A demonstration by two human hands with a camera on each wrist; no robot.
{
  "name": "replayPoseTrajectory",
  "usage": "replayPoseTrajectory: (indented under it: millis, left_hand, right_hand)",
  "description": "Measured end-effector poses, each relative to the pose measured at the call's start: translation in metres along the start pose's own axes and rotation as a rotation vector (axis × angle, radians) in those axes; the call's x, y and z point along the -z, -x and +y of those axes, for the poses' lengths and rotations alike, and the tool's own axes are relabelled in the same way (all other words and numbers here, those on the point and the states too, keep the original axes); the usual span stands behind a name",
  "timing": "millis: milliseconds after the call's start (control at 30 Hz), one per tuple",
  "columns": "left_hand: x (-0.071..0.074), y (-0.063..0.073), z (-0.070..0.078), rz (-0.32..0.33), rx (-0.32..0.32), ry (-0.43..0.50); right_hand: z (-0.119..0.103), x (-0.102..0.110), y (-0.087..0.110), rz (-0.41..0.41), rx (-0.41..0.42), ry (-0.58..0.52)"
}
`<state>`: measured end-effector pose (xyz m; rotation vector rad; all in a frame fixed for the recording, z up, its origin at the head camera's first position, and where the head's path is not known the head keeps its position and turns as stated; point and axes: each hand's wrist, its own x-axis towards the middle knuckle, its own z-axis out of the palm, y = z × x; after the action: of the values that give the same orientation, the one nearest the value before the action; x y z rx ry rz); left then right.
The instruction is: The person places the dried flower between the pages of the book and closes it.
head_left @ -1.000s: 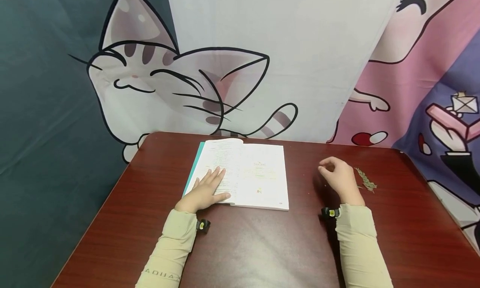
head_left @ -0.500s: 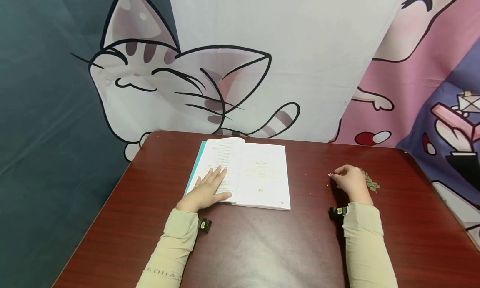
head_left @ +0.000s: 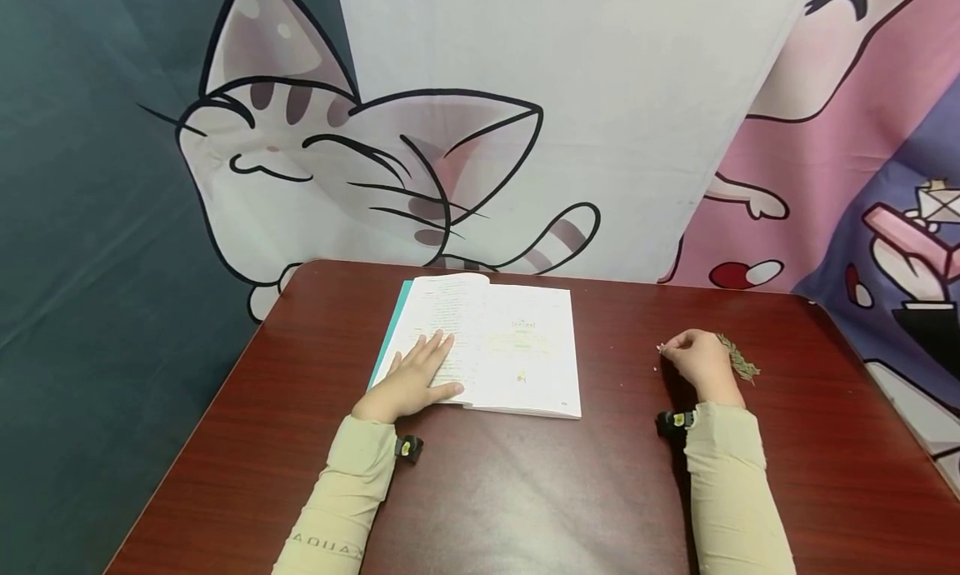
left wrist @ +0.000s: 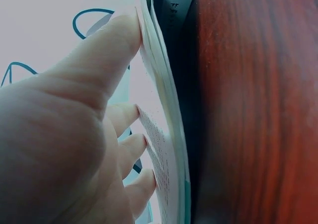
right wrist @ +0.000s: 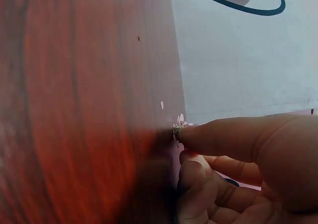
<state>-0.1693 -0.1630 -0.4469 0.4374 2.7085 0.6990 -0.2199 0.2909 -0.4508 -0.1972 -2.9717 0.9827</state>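
Observation:
An open book [head_left: 525, 358] with a teal cover edge lies on the table. My left hand [head_left: 408, 389] rests flat on its left page with the fingers spread; the left wrist view shows the thumb and fingertips touching the page [left wrist: 159, 134]. To the right of the book, my right hand [head_left: 702, 361] is low over the table and pinches a small flower with pale petals [right wrist: 180, 124] between thumb and fingertips. Much of the flower is hidden behind the fingers. A dried green leafy sprig [head_left: 741, 362] lies just right of that hand.
The dark red wooden table [head_left: 525, 492] carries a few tiny pale petals [right wrist: 162, 105] and specks near the right hand. A cloth backdrop [head_left: 637, 142] with cartoon drawings hangs behind the table's far edge.
Compared with a second ago, my right hand has moved right and slightly down, and the small flower now shows at its fingertips. The left hand stays on the page.

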Motion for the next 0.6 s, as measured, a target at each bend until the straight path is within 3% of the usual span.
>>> replayPoseTrajectory:
  millis: [300,600]
  left_hand:
    - [0.000,0.001,0.001,0.005,-0.001,0.012]
    - [0.001,0.001,0.001,0.010,0.003,0.008]
  right_hand:
    - [-0.008,-0.002,-0.001,0.012,0.033,-0.004]
    - [-0.025,-0.006,0.002,0.001,0.032,-0.097]
